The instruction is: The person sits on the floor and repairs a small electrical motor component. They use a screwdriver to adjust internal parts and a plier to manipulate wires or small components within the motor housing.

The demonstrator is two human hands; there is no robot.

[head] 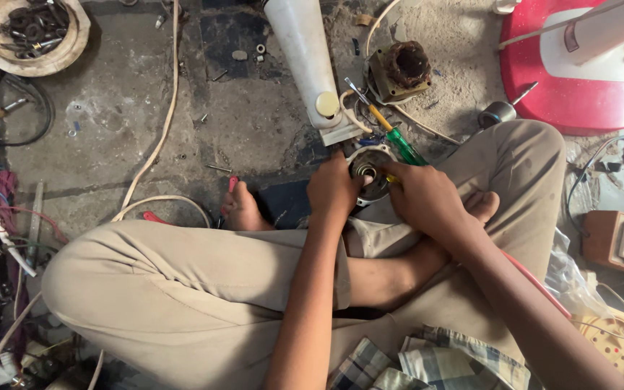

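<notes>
With the left hand (334,189) gripping the round motor housing (370,172) over the lap and the right hand (424,198) holding a screwdriver (399,146), its tip could slip and jab the fingers.

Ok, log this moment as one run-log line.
left hand: grips round metal motor part | right hand: on part, with green-handled screwdriver | setting: floor, white fan column ahead
</notes>
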